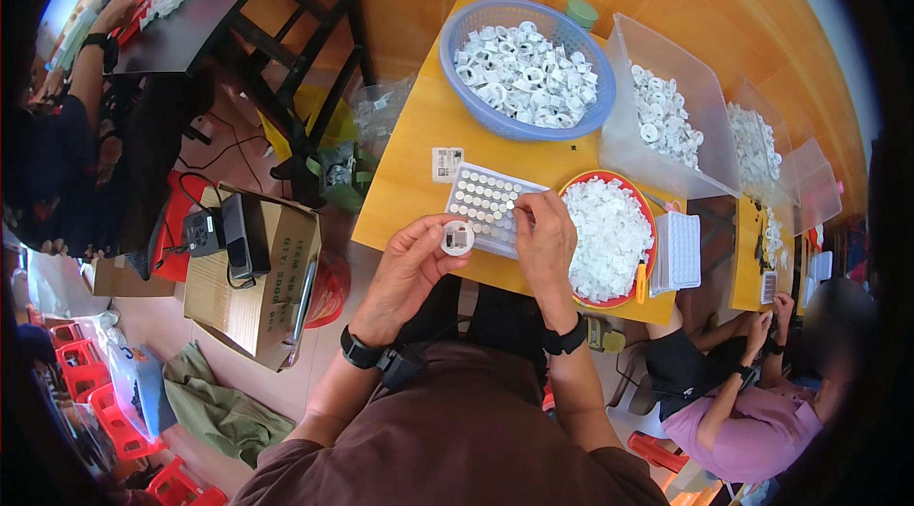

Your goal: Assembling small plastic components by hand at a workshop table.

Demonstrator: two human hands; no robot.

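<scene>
Pinch the round white piece [458, 238] gently, like the left hand [409, 263]; the right hand [547, 235] curls by the tray [492, 246], I can't tell if it's empty

White disc [458, 238], yellow tabletop [409, 173]

Left hand [409, 263] holds a round white part [458, 238].
Right hand [549, 238] is at the tray [490, 242] (small discs [478, 202] inside).

Head-worn fisheye view from above, facing down at close range onto the left hand [411, 266], right hand [549, 241] and table [405, 190].
</scene>
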